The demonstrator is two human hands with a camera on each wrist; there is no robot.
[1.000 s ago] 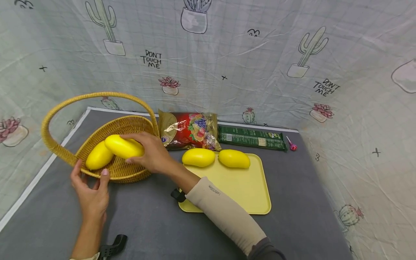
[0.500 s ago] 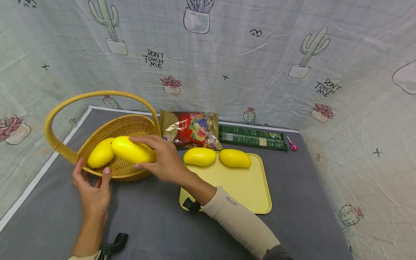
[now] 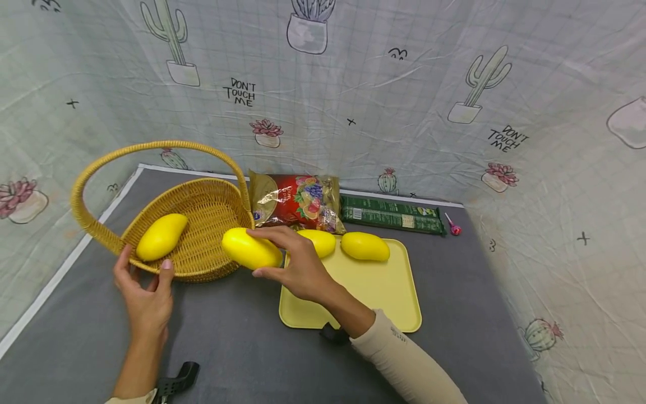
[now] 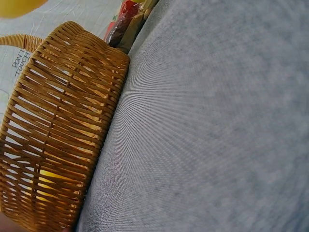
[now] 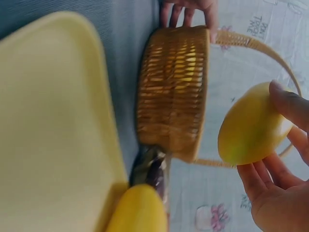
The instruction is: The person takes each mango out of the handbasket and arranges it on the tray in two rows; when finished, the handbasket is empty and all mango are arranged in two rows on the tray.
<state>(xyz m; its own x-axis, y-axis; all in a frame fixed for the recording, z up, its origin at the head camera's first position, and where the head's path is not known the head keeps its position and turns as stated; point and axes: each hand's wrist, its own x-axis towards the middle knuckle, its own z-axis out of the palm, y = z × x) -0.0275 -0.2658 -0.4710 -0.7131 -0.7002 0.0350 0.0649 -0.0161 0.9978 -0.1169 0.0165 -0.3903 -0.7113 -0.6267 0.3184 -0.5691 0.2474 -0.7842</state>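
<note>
Your right grip (image 3: 292, 264) has the held mango (image 3: 247, 248) pinched between thumb and fingers. Head view puts it at the basket's right side, toward the yellow tray (image 3: 373, 292); height is hard to read from there. Right wrist view settles it: mango up off the tabletop (image 3: 227, 336), beyond rim level, thumb on one side, fingers on the other. Same view shows a greenish patch on its lower end, which you can't see from the head.

Your left grip (image 3: 146, 300) holds the near rim of the wicker basket (image 3: 217, 216). Head view gives you the thumb on the rim; right wrist view adds the fingers against the outer wall. Left wrist view has barely a sliver of hand in its lower corner, so no use for checking that hold. It does show the basket base sitting on the tabletop.

Basket mango (image 3: 161, 237) lies at the left inside. Both wrist cams give you only yellow through the weave.

Two tray mangoes (image 3: 364, 247) sit side by side at the far edge; your right grip partly covers one in head view. Candy bag (image 3: 298, 202), green packet (image 3: 393, 215) and lollipop (image 3: 455, 229) line the back; head view alone shows the last two.
</note>
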